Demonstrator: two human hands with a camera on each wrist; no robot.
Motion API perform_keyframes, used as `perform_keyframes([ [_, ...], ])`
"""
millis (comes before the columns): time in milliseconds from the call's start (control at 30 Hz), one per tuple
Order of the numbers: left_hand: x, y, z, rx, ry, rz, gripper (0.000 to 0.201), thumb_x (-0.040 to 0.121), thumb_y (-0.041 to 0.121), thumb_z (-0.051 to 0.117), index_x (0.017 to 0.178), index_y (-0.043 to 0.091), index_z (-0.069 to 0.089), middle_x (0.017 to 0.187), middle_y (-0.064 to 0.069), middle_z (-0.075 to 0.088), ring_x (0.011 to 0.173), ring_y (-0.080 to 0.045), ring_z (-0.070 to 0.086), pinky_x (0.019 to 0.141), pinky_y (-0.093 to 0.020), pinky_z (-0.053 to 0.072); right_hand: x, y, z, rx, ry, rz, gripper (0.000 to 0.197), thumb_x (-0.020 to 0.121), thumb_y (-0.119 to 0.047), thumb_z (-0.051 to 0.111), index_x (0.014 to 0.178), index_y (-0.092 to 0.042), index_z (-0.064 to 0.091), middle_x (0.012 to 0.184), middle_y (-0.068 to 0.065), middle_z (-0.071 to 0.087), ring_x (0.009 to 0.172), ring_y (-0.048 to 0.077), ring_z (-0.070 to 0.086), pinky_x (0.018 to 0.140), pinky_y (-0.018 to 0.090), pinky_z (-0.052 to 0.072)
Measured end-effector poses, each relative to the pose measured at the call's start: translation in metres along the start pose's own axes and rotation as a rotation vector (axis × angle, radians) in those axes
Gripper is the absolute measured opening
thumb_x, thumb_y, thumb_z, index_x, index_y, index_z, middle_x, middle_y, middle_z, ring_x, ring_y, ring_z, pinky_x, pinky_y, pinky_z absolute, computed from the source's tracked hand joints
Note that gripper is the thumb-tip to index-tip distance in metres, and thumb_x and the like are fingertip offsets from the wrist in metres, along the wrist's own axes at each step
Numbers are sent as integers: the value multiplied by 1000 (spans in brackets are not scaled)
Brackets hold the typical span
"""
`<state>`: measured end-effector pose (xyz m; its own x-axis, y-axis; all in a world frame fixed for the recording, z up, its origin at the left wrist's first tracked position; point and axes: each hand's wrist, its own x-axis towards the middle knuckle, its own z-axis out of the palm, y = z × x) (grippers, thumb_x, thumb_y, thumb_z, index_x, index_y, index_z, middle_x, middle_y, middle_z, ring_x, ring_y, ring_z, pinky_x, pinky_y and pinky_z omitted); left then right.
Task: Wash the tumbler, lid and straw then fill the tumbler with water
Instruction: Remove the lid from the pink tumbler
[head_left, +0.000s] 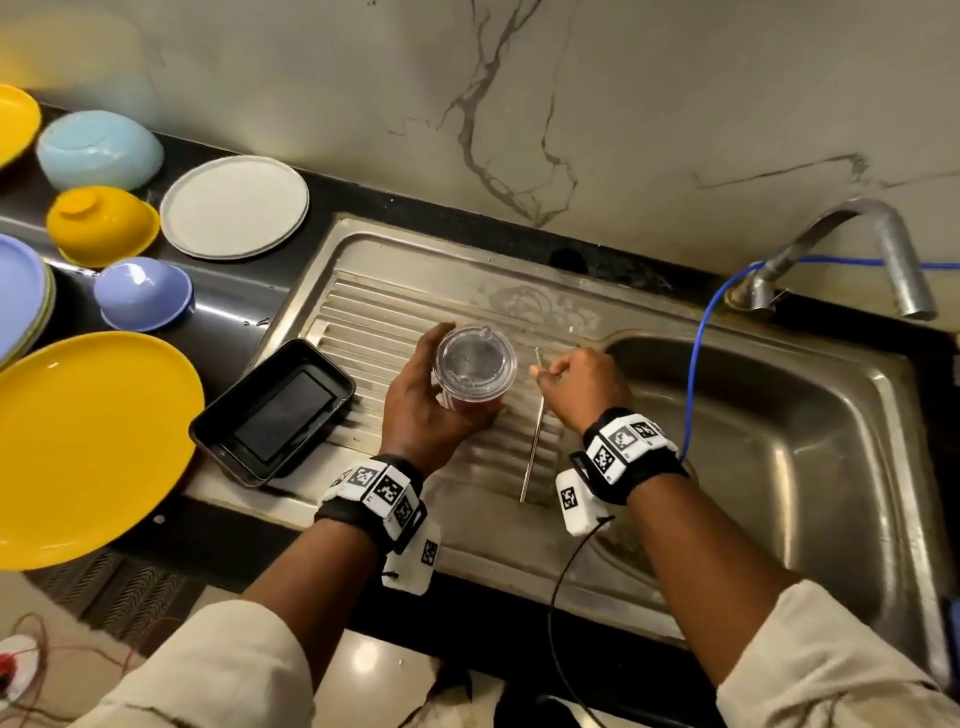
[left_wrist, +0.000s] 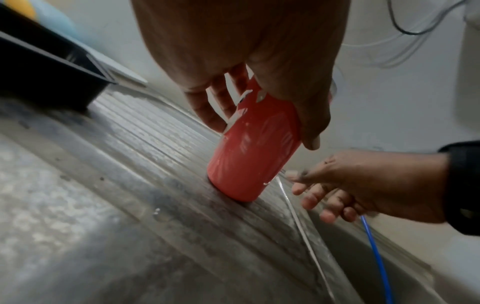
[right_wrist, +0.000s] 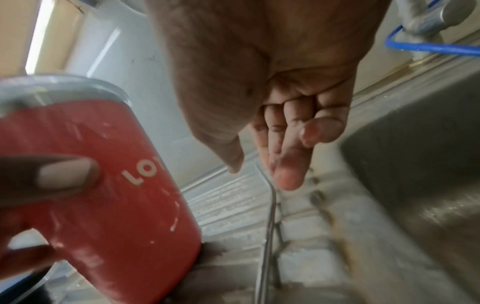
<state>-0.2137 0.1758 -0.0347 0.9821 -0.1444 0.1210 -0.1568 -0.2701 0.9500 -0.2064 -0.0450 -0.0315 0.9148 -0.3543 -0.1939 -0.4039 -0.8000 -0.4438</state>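
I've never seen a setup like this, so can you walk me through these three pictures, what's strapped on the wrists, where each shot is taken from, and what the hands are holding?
No machine here: a person works with bare hands, and the black-and-white blocks on the wrists are cameras. One picture looks down from the head; the other two look along each hand.

The left hand grips a red tumbler with a clear lid, standing on the ribbed steel drainboard. The right hand is at the top end of a metal straw lying on the drainboard; whether its fingers actually pinch it I cannot tell.

To the right lie the sink basin, a tap and a blue hose. To the left are a black tray and coloured plates and bowls.
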Motion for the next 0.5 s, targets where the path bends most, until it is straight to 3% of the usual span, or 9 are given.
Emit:
perform_keyframes([
  [67, 2, 1, 2, -29, -3, -14, 91, 59, 16, 103, 137, 20, 56, 119, 10, 71, 107, 2, 66, 92, -17, 52, -12, -9, -13, 98, 113, -119, 31, 98, -42, 66, 84, -16, 75, 79, -1, 73, 74, 19, 66, 63, 22, 43],
  [100, 4, -1, 3, -27, -9, -13, 86, 58, 12, 102, 132, 21, 59, 116, 10, 72, 104, 0, 67, 90, -19, 52, -18, -15, -18, 162, 171, -212, 32, 101, -42, 62, 86, -17, 74, 78, -4, 71, 75, 18, 66, 62, 23, 46],
  [167, 8, -4, 4, -13, -28, -1, 82, 55, 14, 102, 126, 24, 61, 114, 7, 72, 103, -9, 69, 91, -31, 55, -31, -32, -30, 233, 218, -396, 37, 105, -48, 53, 94, -19, 72, 87, -5, 72, 81, 15, 67, 70, 32, 54],
  [233, 13, -7, 5, -16, -61, 36, 81, 56, 23, 98, 127, 29, 60, 119, 1, 71, 107, -20, 69, 94, -44, 56, -41, -52, -40, 161, 154, -532, 48, 103, -63, 42, 111, -24, 68, 101, -3, 70, 85, 14, 64, 73, 35, 54],
  [300, 15, -6, 7, 13, -118, 86, 72, 64, 33, 90, 128, 38, 59, 126, -2, 65, 110, -23, 68, 95, -45, 57, -51, -72, -45, -9, 68, -571, 64, 97, -77, 34, 134, -30, 57, 117, 1, 61, 89, 20, 64, 75, 36, 55],
  [400, 15, -10, 10, 71, -146, 50, 61, 80, 31, 83, 134, 22, 57, 119, 24, 61, 101, -6, 68, 87, -39, 60, -64, -95, -36, -294, 44, -533, 83, 89, -90, 29, 150, -35, 40, 134, 10, 46, 98, 31, 65, 79, 41, 54],
  [433, 15, -10, 12, 37, -140, 20, 61, 81, 28, 83, 134, 24, 54, 116, 24, 63, 100, -7, 69, 87, -41, 61, -67, -100, -30, -366, 45, -515, 85, 88, -91, 28, 150, -35, 38, 140, 12, 41, 102, 34, 64, 79, 42, 53],
  [500, 14, -11, 12, -27, -128, -14, 61, 81, 24, 83, 132, 29, 52, 114, 8, 70, 101, -21, 72, 88, -48, 61, -69, -107, -20, -459, 65, -479, 81, 89, -89, 31, 148, -33, 37, 141, 16, 36, 102, 37, 62, 75, 42, 52],
])
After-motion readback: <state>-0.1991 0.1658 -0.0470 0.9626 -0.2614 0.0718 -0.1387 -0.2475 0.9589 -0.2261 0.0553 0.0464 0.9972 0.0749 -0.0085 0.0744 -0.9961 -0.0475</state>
